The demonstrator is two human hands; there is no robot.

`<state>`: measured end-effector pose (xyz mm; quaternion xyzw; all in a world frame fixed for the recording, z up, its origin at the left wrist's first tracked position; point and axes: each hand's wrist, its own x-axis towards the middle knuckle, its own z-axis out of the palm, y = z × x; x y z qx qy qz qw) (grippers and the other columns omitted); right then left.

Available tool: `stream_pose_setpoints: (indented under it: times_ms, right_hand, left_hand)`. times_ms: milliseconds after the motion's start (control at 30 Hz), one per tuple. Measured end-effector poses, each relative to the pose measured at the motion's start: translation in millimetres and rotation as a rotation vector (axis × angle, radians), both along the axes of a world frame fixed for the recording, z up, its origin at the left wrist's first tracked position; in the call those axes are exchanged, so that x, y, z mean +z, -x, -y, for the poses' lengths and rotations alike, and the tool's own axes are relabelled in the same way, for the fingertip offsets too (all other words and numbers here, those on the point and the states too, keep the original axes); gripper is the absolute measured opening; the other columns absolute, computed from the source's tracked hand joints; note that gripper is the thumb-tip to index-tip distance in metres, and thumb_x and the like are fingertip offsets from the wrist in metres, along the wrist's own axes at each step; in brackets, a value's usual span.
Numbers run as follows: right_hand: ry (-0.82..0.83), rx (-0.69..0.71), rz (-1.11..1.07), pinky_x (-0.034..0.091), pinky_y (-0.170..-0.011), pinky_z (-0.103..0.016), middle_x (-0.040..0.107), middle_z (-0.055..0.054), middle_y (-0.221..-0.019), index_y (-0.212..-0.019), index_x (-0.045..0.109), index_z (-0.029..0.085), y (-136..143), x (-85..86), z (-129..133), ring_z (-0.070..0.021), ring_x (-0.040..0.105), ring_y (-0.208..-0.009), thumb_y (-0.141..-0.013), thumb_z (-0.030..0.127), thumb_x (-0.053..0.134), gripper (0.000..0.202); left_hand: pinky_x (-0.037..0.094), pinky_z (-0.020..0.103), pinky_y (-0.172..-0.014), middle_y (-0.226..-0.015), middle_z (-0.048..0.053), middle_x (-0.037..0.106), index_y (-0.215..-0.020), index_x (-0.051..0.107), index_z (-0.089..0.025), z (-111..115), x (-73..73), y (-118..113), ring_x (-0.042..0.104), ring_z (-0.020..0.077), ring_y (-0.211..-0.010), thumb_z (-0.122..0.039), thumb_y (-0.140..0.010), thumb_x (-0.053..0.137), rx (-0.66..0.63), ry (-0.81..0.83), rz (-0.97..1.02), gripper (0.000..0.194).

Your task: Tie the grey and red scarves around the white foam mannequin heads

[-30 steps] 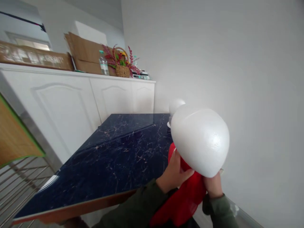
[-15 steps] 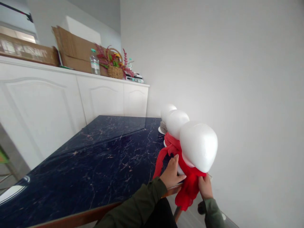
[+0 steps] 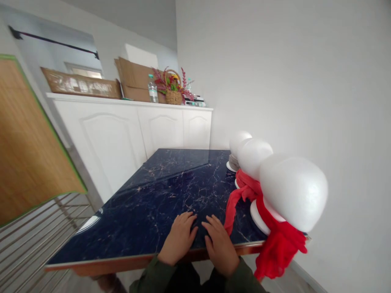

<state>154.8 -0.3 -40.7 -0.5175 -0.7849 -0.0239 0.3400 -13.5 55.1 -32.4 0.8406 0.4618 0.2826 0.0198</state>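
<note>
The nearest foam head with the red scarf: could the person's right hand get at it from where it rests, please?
Probably yes: the right hand lies flat beside the nearest foam head, with only bare table between.

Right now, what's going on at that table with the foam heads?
Both hands lie flat and empty on the dark marble table, left hand beside right hand, near its front edge. Along the right side three white foam heads stand in a row. The nearest foam head wears a red scarf hanging over the edge; the middle foam head wears another.
</note>
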Motion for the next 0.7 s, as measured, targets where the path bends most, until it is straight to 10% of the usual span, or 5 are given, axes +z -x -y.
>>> stream_pose_setpoints:
  times_ms: [167,700]
  right_hand:
    - [0.101,-0.097,0.055,0.034,-0.103,-0.042,0.055,-0.006,-0.126,-0.126,0.05,0.017,37,-7.1,-32,-0.023,0.046,-0.12,-0.078,0.006,0.037,0.051]
    - [0.094,-0.101,0.109,0.032,-0.105,-0.038,0.051,-0.002,-0.131,-0.129,0.046,0.017,33,-11.9,-27,-0.0199,0.042,-0.124,-0.08,0.007,0.038,0.051]
  left_hand:
    - [0.033,0.047,-0.104,-0.125,0.008,0.055,-0.118,0.052,-0.018,10,-0.3,-3,0.045,0.0221,-0.12,-0.016,-0.083,0.043,0.024,0.031,-0.085,0.037]
    - [0.032,0.047,-0.104,-0.125,0.009,0.054,-0.118,0.052,-0.017,8,0.0,-2,0.044,0.0228,-0.122,-0.017,-0.082,0.042,0.011,0.051,-0.083,0.037]
